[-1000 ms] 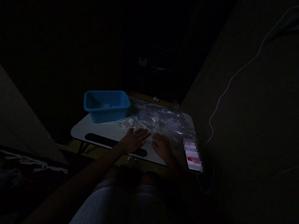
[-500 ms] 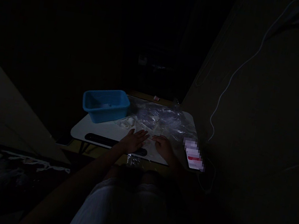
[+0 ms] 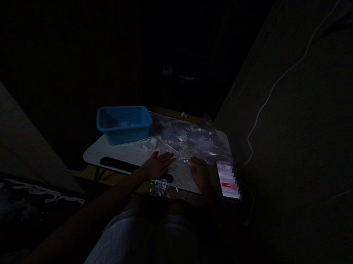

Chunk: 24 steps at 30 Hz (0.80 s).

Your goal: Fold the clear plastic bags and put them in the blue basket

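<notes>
My left hand (image 3: 157,165) lies flat near the front edge of the small white table (image 3: 96,152), its fingers spread. To its right, my right hand (image 3: 200,173) rests palm down with the fingers stretched forward. Clear plastic sheeting (image 3: 192,139) covers the table beyond and between the hands, and a crumpled end of it hangs over the front edge between my knees. A small whitish crumpled piece (image 3: 150,144) lies just past the left hand; the dark keeps me from telling what it is.
A blue plastic basin (image 3: 124,135) stands at the table's left, something pale inside. A lit phone (image 3: 227,180) lies at the right edge. A white cable (image 3: 272,91) hangs down the right wall. Behind the table sits a small pinkish-white object (image 3: 184,115). The room is very dark.
My right hand has slid to the right, away from the left hand, and its fingers have straightened. The left hand stays in place.
</notes>
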### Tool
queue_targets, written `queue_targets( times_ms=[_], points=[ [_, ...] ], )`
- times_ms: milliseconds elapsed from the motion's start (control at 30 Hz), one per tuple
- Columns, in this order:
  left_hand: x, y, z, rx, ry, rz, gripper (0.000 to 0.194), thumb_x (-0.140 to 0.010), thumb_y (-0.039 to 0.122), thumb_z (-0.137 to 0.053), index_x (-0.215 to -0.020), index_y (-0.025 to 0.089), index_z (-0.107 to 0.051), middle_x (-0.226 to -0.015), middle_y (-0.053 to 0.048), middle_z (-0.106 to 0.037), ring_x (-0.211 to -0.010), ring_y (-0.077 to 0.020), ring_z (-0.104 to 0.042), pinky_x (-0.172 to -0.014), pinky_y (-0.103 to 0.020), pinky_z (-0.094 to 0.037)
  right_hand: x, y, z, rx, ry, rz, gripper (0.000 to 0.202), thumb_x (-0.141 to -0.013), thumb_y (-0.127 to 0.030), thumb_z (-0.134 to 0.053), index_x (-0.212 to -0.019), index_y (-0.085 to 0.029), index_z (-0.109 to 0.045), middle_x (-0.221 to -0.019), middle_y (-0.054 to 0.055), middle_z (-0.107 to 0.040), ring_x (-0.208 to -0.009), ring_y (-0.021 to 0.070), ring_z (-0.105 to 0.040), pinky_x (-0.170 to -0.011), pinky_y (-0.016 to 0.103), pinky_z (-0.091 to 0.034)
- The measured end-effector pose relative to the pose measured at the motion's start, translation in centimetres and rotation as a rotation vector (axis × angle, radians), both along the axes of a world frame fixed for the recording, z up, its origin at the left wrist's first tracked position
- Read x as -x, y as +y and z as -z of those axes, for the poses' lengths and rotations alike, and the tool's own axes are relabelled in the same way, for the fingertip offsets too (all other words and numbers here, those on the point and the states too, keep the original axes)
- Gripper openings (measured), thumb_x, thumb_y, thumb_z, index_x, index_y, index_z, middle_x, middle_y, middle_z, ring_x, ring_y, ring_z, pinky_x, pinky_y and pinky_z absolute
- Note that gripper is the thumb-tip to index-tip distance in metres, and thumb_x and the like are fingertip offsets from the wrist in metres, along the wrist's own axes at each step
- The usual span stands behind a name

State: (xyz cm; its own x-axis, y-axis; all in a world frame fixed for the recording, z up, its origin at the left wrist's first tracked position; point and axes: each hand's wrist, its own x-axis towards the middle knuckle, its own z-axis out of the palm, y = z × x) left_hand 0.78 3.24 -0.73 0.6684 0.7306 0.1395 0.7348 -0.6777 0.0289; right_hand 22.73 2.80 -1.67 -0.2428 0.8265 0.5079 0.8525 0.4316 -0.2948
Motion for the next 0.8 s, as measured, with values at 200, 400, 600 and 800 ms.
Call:
queue_targets(
  times_ms=[200, 400, 600, 800],
  points=[
    [0.0, 0.0, 0.1, -0.007, 0.001, -0.013, 0.046, -0.088, 0.035, -0.023, -0.131, 0.021, -0.030, -0.140, -0.007, -0.025, -0.127, -0.0218, -0.025, -0.097, -0.051, -0.022, 0.3, -0.8, -0.7, -0.027, -0.161, -0.017, 0.041, -0.068, -0.001, -0.042, -0.100, -0.016, -0.063, -0.110, 0.008, -0.060, -0.107, 0.0192, -0.050, -0.093, 0.036, -0.036],
    [0.0, 0.0, 0.3, -0.022, -0.013, -0.016, 0.046, -0.088, 0.036, -0.025, -0.131, 0.022, -0.030, -0.140, -0.006, -0.026, -0.127, -0.0226, -0.025, -0.096, -0.050, -0.023, 0.5, -1.1, -1.1, 0.026, -0.238, 0.023, 0.037, -0.066, -0.002, -0.044, -0.090, -0.018, -0.067, -0.109, 0.007, -0.061, -0.106, 0.0203, -0.049, -0.093, 0.035, -0.034],
    [0.0, 0.1, 0.5, -0.045, -0.012, -0.022, 0.046, -0.088, 0.036, -0.025, -0.131, 0.021, -0.030, -0.140, -0.007, -0.027, -0.127, -0.0228, -0.025, -0.096, -0.050, -0.023, 0.5, -1.0, -1.2, 0.055, -0.269, 0.049, 0.040, -0.067, -0.003, -0.043, -0.096, -0.018, -0.065, -0.110, 0.007, -0.060, -0.105, 0.0202, -0.048, -0.093, 0.034, -0.033],
    [0.0, 0.1, 0.6, -0.058, -0.015, -0.018, 0.046, -0.087, 0.037, -0.026, -0.131, 0.021, -0.031, -0.139, -0.008, -0.028, -0.126, -0.0236, -0.026, -0.096, -0.050, -0.023, 0.7, -1.1, -1.4, 0.068, -0.303, 0.101, 0.039, -0.071, -0.006, -0.043, -0.103, -0.018, -0.062, -0.113, 0.007, -0.057, -0.106, 0.0217, -0.045, -0.090, 0.034, -0.033]
  ],
)
